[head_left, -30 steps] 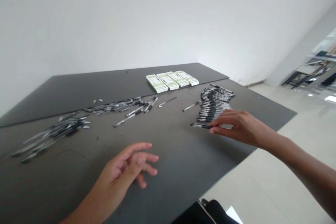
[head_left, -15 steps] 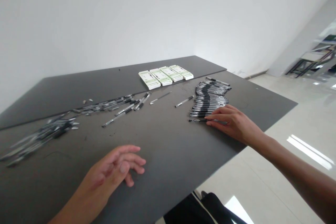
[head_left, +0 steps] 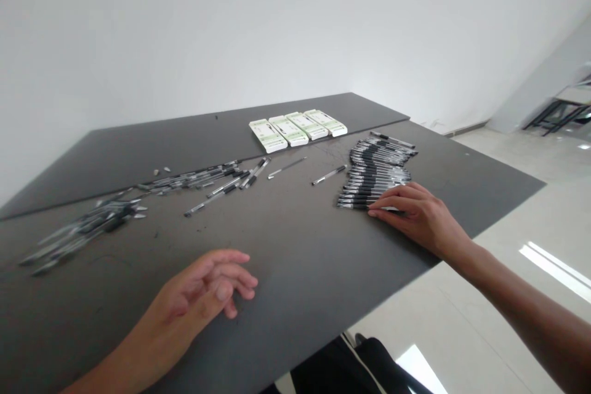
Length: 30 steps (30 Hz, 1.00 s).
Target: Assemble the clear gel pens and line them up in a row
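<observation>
My right hand (head_left: 410, 212) is at the near end of a row of gel pens (head_left: 373, 172) with clear barrels and black grips, laid side by side. Thumb and fingers pinch the nearest pen (head_left: 353, 205) at its right part, which they hide; it lies against its neighbour. My left hand (head_left: 210, 295) hovers over the near part of the table, fingers loosely spread and holding nothing. Left of the row lies a single gel pen (head_left: 329, 175), and a thin refill-like stick (head_left: 287, 168) rests farther left.
Several loose pens (head_left: 198, 181) lie along the table seam, with another heap of pens (head_left: 87, 234) at the left. White and green flat boxes (head_left: 295, 129) stand in a line at the back of the dark table (head_left: 286, 246). A wall rises behind; glossy floor (head_left: 508, 283) shows at the right.
The nearest pen has moved away from me, closing the small gap to the row, with my right hand on it. My left hand stays nearly in place. The view has shifted slightly.
</observation>
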Available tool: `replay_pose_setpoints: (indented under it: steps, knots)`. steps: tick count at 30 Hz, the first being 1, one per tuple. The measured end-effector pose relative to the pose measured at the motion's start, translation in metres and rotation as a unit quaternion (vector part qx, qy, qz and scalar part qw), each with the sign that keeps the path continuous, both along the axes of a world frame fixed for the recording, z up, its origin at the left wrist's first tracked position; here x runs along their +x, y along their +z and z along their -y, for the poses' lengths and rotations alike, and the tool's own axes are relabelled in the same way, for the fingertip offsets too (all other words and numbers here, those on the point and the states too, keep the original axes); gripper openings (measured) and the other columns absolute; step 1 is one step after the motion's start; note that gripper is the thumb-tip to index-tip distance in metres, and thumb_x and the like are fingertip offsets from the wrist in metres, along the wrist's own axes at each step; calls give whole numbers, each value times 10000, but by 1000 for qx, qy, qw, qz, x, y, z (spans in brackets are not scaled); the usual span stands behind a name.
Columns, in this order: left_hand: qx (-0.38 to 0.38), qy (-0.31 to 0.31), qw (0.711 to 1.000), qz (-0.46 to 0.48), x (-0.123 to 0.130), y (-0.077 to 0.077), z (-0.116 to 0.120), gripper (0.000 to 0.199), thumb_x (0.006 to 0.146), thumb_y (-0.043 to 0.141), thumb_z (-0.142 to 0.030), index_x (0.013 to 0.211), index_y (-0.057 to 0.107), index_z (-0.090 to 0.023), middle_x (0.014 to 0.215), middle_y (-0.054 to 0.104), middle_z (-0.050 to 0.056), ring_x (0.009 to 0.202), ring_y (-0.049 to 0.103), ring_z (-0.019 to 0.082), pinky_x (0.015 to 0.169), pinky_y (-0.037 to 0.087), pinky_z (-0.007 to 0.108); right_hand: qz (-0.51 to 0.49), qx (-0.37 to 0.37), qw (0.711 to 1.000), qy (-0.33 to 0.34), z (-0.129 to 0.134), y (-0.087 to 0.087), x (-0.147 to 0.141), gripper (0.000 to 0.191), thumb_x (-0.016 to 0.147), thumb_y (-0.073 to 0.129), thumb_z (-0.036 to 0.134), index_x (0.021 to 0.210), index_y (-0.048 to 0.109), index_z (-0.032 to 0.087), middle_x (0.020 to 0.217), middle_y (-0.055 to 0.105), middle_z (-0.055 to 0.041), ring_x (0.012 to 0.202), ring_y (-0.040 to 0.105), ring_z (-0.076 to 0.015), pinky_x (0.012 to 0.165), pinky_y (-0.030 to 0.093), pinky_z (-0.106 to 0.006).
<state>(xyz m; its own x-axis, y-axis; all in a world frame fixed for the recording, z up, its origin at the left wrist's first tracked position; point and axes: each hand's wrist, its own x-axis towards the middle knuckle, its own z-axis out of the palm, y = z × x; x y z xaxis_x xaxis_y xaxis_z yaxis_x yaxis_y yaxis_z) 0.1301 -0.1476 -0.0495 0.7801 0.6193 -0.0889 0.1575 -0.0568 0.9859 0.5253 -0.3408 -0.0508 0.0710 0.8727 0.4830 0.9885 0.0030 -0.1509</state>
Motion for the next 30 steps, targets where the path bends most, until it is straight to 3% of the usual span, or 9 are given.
replay_pose_setpoints:
  steps: [7,12,14,16,18,21,24,27,30]
  knots:
    - [-15,-23,1000,9,-4,-11,1,315,1019,736,-471,1217,722,-226,965,818,81,829,751,195,682,617,245,26,27,999,-1,0,-9,3,113,1012,749,324,1055,840,274,1026,800,-56,929,709,-242,828,570,-378]
    - [-5,-40,999,7,-1,-4,2,288,1022,702,-467,1017,755,-184,831,787,67,682,685,156,636,583,243,43,115,992,0,6,-1,-14,223,926,852,374,1108,796,259,1028,740,-85,857,709,-246,753,570,-389]
    - [21,-40,999,-5,0,-1,4,358,1034,655,-505,923,728,-172,740,739,49,605,634,141,577,541,233,25,133,989,64,2,8,-37,254,935,831,436,1103,757,260,986,725,-79,817,701,-235,709,556,-378]
    - [86,-1,996,2,0,0,4,425,1080,542,-515,832,645,-185,641,637,3,544,566,129,522,476,224,-4,111,974,199,-12,15,-70,303,994,728,538,1060,710,242,882,713,-58,735,670,-206,622,506,-355]
    - [176,68,982,16,-3,-1,-1,448,1120,402,-468,765,516,-219,596,504,-38,524,485,127,520,424,238,-23,54,939,338,-33,18,-106,460,1029,596,658,966,681,210,733,651,-28,608,577,-176,529,394,-361]
    - [274,146,951,1,-13,1,-26,368,1088,354,-410,766,425,-247,641,405,-43,607,433,156,616,413,288,-7,-22,892,451,-68,12,-155,609,1082,422,690,748,614,218,612,529,2,539,450,-170,511,248,-399]
    - [378,193,903,-61,-36,14,-72,301,1042,398,-388,784,447,-242,718,463,-14,704,460,181,728,405,324,-1,-58,864,499,-98,0,-186,661,1125,302,646,680,551,226,634,549,-4,561,452,-169,535,221,-404]
    - [445,189,863,-147,-63,30,-118,237,970,583,-358,786,512,-228,749,490,-14,729,449,184,735,343,323,-25,-71,848,525,-118,-5,-197,668,1118,277,670,696,545,226,642,564,0,565,460,-163,536,229,-395]
    - [468,144,844,-219,-93,39,-149,241,949,663,-370,781,614,-204,787,544,10,753,484,193,719,323,318,-50,-87,840,534,-124,-4,-197,686,1141,180,624,714,539,225,647,584,4,569,497,-152,535,287,-372]
